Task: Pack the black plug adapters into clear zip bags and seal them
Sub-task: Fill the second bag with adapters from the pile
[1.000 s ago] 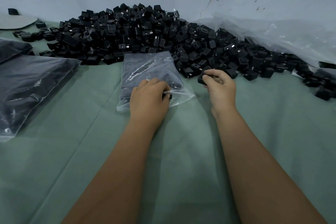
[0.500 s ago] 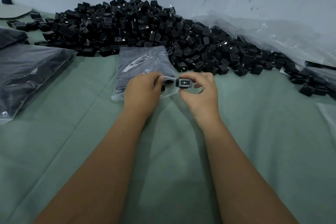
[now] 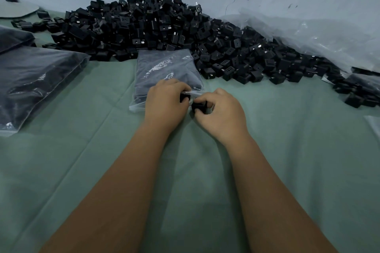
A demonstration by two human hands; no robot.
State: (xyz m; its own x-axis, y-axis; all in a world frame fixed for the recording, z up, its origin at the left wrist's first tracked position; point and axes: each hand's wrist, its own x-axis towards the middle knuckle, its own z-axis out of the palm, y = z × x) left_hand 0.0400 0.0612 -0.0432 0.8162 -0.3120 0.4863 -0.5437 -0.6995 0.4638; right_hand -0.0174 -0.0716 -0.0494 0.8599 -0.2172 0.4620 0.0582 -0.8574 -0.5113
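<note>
The right hand is pinching a black adapter at the mouth of the clear bag, which the left hand is gripping mid-tabletop. The adapter looks light and rigid; the film looks slippery, best held by its lip.

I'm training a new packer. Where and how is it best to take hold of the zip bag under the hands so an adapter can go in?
Probably grip the zip bag at its near, open edge, coming from the packer's side. That is where the left hand pinches it, while the right hand brings an adapter to the mouth. The far end butts against the adapter pile.
</note>
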